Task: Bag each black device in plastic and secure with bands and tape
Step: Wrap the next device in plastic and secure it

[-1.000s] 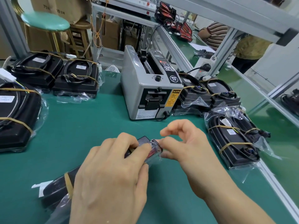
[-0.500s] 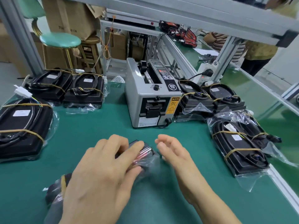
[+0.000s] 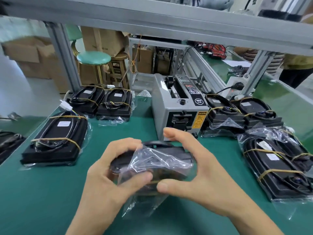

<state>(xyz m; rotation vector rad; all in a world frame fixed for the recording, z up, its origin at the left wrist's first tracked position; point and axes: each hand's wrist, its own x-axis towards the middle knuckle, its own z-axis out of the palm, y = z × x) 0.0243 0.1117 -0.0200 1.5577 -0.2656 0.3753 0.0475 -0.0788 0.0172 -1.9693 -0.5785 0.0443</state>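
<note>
A black device in a clear plastic bag [image 3: 157,165] is lifted off the green mat [image 3: 42,192] between both hands. My left hand [image 3: 108,180] grips its left side, fingers curled over the top and thumb underneath on the plastic. My right hand [image 3: 199,173] holds the right side, thumb on the near edge and fingers around the far end. Loose bag plastic hangs down below the device. A tan band shows faintly on its near edge.
A grey tape dispenser [image 3: 177,111] stands just behind my hands. Banded, bagged devices lie around: one at left [image 3: 57,138], two at back left [image 3: 101,102], two right of the dispenser [image 3: 242,112], one at right [image 3: 277,168]. A person [image 3: 288,65] stands far right.
The device lay flat on the mat under my left hand; now both hands hold it raised and turned crosswise. My right hand went from the device's tip to its right side. The camera tilted up.
</note>
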